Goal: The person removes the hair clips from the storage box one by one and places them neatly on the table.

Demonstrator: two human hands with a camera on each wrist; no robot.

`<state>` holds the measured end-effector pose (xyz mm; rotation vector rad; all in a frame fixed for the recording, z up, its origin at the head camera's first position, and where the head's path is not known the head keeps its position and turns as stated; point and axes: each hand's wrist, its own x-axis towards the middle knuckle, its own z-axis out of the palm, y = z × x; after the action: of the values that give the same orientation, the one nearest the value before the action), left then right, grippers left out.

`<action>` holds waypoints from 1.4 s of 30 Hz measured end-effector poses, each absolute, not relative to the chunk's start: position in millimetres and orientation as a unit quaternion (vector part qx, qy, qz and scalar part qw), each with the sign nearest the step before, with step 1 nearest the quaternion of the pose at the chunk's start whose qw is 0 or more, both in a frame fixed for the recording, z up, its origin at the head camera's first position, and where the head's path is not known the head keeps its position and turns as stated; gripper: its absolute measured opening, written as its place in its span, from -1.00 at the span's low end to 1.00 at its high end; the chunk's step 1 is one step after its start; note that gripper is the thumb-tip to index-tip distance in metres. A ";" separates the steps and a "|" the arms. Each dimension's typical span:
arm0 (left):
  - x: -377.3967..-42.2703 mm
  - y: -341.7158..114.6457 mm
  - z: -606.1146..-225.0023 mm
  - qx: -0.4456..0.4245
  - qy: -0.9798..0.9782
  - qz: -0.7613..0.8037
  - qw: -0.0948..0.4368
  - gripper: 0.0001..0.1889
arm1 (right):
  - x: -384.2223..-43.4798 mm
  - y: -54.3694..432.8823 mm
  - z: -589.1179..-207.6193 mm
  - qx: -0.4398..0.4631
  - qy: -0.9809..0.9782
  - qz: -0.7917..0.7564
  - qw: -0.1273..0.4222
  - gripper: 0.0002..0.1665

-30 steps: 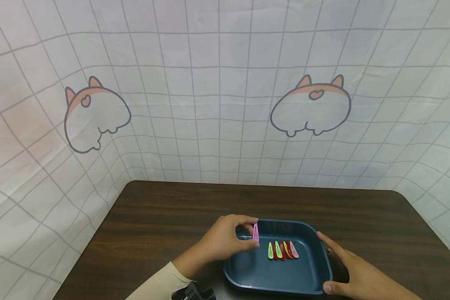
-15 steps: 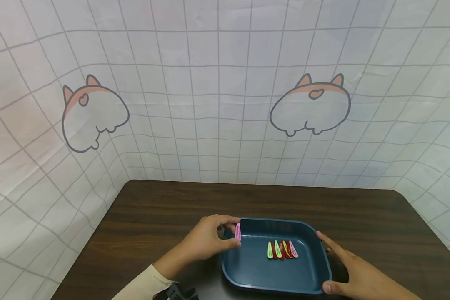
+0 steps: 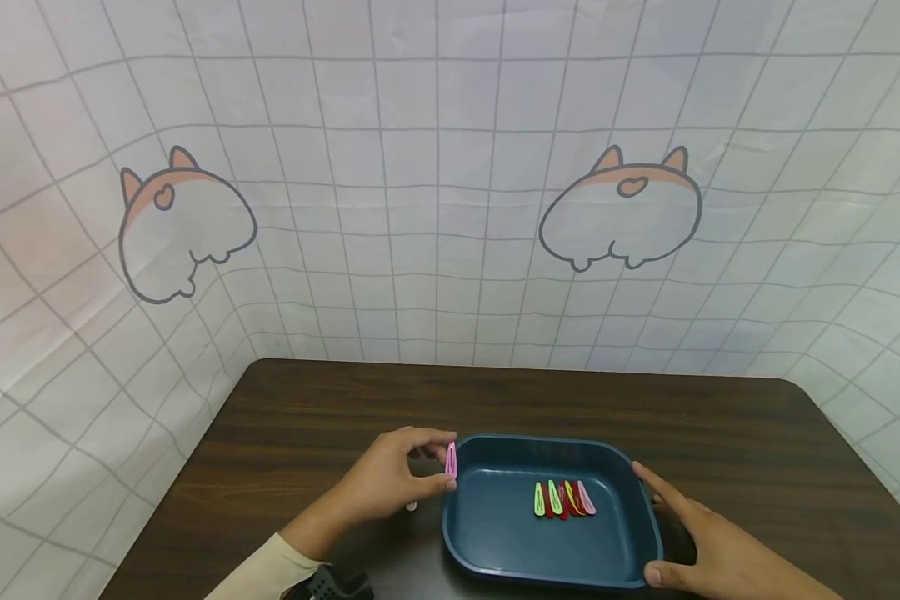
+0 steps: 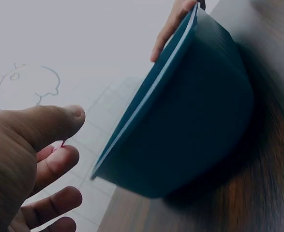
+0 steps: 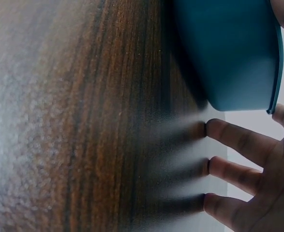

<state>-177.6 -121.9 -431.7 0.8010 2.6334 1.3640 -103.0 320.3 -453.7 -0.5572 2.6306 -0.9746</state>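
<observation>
In the head view my left hand (image 3: 390, 475) pinches a pink snap hair clip (image 3: 452, 460) upright between thumb and fingers, just at the left rim of a dark blue tray (image 3: 517, 562). The left wrist view shows only a sliver of the pink clip (image 4: 59, 145) behind the thumb. Inside the tray, several snap hair clips (image 3: 562, 499) in green, red, yellow and pink lie in a close row. My right hand (image 3: 712, 546) rests spread at the tray's right side, thumb and index finger touching its rim. Its other fingertips stand on the table in the right wrist view.
The tray stands near the front of a dark wood-grain table (image 3: 330, 400). A small pale pink rounded end (image 3: 412, 506) shows just under my left hand. Behind the table hangs a white gridded cloth (image 3: 405, 208) with cartoon corgi drawings.
My left hand has moved left with the pink clip, from over the tray to its left rim. The tray has shifted very slightly left; my right hand has stayed at its side.
</observation>
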 end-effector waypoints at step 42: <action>-184.2 -182.5 -474.2 0.279 0.880 0.385 0.016 -0.45 | -102.0 320.3 -454.7 -0.200 0.910 -0.336 0.139 0.23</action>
<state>-184.2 -182.5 -474.2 0.8675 2.7354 1.1963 -102.0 320.3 -454.7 -0.5780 2.6301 -0.9713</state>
